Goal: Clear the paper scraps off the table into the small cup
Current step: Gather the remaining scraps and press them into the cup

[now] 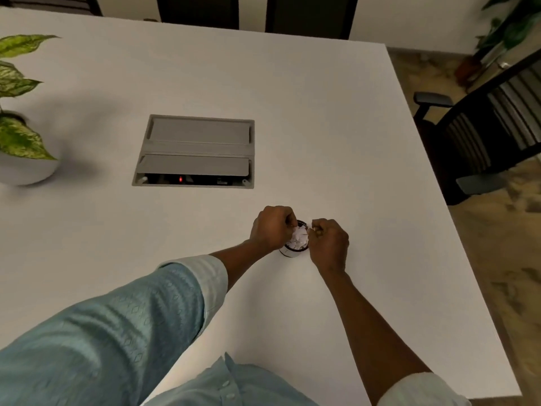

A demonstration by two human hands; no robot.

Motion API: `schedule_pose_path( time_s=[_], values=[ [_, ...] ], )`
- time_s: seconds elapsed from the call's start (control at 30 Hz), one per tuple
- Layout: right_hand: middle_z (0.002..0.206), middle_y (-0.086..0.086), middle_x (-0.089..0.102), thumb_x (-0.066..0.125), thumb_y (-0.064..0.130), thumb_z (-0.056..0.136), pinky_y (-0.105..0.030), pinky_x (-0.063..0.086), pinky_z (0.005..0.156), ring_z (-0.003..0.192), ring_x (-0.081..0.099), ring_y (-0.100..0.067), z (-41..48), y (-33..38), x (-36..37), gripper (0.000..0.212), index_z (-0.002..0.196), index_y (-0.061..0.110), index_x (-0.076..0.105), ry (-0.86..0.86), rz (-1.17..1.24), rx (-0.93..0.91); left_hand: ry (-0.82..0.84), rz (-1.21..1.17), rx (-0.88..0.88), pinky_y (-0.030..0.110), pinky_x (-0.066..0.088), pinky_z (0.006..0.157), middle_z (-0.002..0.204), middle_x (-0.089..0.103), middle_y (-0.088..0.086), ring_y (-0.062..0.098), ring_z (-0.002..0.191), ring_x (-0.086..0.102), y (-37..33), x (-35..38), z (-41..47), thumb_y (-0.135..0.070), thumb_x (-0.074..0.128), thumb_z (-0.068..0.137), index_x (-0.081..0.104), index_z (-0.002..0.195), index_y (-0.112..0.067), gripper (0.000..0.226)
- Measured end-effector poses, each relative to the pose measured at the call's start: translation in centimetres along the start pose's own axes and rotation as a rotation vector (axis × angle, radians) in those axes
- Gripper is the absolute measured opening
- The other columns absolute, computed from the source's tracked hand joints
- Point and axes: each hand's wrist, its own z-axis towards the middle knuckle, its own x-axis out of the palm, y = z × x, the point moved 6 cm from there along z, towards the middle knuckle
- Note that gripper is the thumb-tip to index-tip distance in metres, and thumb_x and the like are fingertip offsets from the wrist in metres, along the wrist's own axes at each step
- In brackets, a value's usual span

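A small cup point(288, 252) with a dark rim and pale wall stands on the white table point(336, 127), right of centre. White paper scraps point(299, 239) fill it to the top. My left hand point(272, 230) hovers over the cup's left side, fingers curled down onto the scraps. My right hand point(329, 241) is at the cup's right edge, fingertips pinched on a small white scrap point(313, 229) at the rim. Both hands hide most of the cup.
A grey cable box point(196, 150) with flap lids is set into the table's middle. A potted plant point(20, 136) in a white pot stands at the left edge. A dark office chair point(480, 136) sits beyond the table's right edge.
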Motion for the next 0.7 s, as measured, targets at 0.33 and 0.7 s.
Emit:
schedule_pose_path(
  time_s=[0.33, 0.7],
  values=[
    [0.106, -0.009, 0.07, 0.068, 0.007, 0.086, -0.03, 0.051, 0.08, 0.094, 0.068, -0.027, -0.3, -0.9, 1.8, 0.025, 0.11, 0.011, 0.073, 0.132, -0.068, 0.0, -0.056, -0.066, -0.008, 0.036, 0.061, 0.08, 0.094, 0.08, -0.01, 0.014, 0.081, 0.072, 1.7, -0.5, 0.9, -0.022, 0.07, 0.092, 0.079, 0.095, -0.023, 0.009],
    [0.146, -0.004, 0.052, 0.071, 0.031, 0.084, -0.044, 0.045, 0.106, 0.133, 0.05, -0.025, -4.3, -0.8, 3.4, 0.06, 0.14, 0.022, 0.051, 0.18, -0.355, -0.365, 0.177, 0.303, -0.023, 0.04, 0.053, 0.097, 0.142, 0.057, -0.001, 0.023, 0.132, 0.053, 10.6, 0.2, -5.7, -0.031, 0.067, 0.095, 0.059, 0.134, -0.02, 0.042]
  ],
)
